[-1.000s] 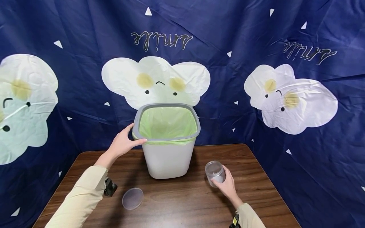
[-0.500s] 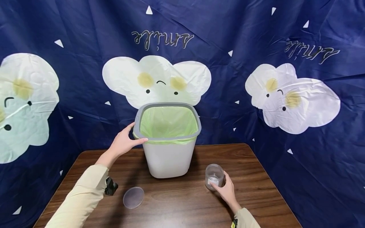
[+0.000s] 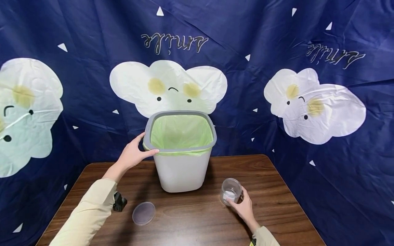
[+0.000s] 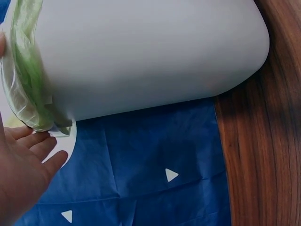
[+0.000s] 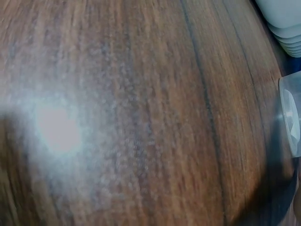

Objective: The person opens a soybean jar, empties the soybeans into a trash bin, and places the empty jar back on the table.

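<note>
A white trash can (image 3: 183,174) stands upright on the table, its grey rim folding over a green bag (image 3: 181,131). My left hand (image 3: 132,153) holds the rim at its near left corner, thumb along the front and fingers on the left side. In the left wrist view, several fingers of this hand (image 4: 28,165) lie loosely beside the bag's edge. At the right, my right hand (image 3: 244,206) grips a clear jar (image 3: 232,186), tilted and uncovered, with something white inside. Whether the jar touches the table cannot be told. Only its end (image 5: 292,117) appears in the right wrist view.
A round clear lid (image 3: 143,213) lies flat on the table, left of centre. The brown wooden table (image 3: 187,218) ends at a blue curtain (image 3: 246,89) with white clouds, which hangs behind and on both sides.
The jar in my right hand has shifted slightly down and changed its tilt, its mouth now lower in view. My left hand and the trash can stay put.
</note>
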`<state>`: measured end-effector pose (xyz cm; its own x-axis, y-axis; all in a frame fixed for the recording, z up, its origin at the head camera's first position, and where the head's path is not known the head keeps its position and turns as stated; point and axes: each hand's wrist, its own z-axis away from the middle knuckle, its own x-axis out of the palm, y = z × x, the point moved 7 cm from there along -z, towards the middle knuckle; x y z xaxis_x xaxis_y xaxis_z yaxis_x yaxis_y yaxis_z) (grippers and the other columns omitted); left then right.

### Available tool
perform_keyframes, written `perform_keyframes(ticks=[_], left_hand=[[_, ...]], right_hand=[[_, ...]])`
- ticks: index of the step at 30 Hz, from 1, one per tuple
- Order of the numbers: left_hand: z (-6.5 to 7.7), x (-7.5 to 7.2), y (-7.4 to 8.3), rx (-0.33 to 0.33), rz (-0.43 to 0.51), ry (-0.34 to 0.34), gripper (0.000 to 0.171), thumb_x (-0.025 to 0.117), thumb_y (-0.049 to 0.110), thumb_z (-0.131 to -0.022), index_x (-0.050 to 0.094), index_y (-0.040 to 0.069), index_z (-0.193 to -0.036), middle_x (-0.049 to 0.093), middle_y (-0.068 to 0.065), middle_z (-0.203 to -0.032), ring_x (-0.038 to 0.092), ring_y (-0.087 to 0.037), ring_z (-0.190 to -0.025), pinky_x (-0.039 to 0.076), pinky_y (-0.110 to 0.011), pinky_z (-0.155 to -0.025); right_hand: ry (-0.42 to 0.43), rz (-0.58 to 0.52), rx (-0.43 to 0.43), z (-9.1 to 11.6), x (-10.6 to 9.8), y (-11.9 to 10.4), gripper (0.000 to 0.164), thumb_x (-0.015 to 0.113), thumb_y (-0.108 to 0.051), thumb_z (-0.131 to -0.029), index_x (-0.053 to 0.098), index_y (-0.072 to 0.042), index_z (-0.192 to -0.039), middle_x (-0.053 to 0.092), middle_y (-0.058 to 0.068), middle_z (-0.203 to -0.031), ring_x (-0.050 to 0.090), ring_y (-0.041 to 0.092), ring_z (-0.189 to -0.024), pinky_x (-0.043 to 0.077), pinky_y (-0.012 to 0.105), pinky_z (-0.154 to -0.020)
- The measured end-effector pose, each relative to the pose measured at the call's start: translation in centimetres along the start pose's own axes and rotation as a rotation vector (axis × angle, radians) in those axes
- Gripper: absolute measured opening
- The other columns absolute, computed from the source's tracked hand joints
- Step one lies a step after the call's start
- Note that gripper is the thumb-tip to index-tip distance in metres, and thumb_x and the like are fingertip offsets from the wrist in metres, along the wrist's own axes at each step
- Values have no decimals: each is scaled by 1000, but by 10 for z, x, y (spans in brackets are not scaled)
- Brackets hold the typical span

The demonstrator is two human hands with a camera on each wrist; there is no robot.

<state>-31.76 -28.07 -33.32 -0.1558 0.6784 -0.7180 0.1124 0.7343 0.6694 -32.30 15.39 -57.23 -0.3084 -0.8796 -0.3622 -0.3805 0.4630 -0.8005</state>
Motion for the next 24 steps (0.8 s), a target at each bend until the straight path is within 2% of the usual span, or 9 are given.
perform_keyframes(ticks=[5,12,17,21,24], left_hand=[[0,1,2,12,-10,1,102,64,59,-74,13,6,-146,23,-21,-146,23,-41,-131,26,-57,-99],[6,5,1,46,-68,21,100,56,58,-80,5,1,-145,12,-22,-148,16,-40,-134,21,-56,-103],[16,6,0,113,-136,88,94,52,54,-85,3,-2,-144,9,-25,-148,9,-38,-136,15,-55,-105],[27,5,-14,173,-187,136,90,52,49,-87,9,-5,-143,11,-26,-147,6,-38,-136,11,-58,-105],[37,6,-36,147,-208,126,89,52,49,-87,10,-6,-143,10,-27,-147,4,-41,-135,9,-63,-102]], right_hand=[[-23,21,29,1,-1,0,80,86,-19,-57,47,0,-125,59,18,-111,57,30,-101,46,24,-83],[-111,11,63,-5,-6,-3,84,83,-20,-63,40,2,-132,54,22,-119,54,34,-106,41,47,-90],[-133,46,64,-16,-17,-14,83,79,-22,-68,36,1,-135,46,24,-128,45,37,-116,36,50,-95],[-178,166,49,-36,-27,-31,89,76,-33,-71,29,0,-139,37,26,-135,34,40,-124,29,54,-99],[-242,278,-7,-50,-31,-45,87,69,-38,-77,24,1,-141,31,26,-139,29,41,-127,26,54,-101]])
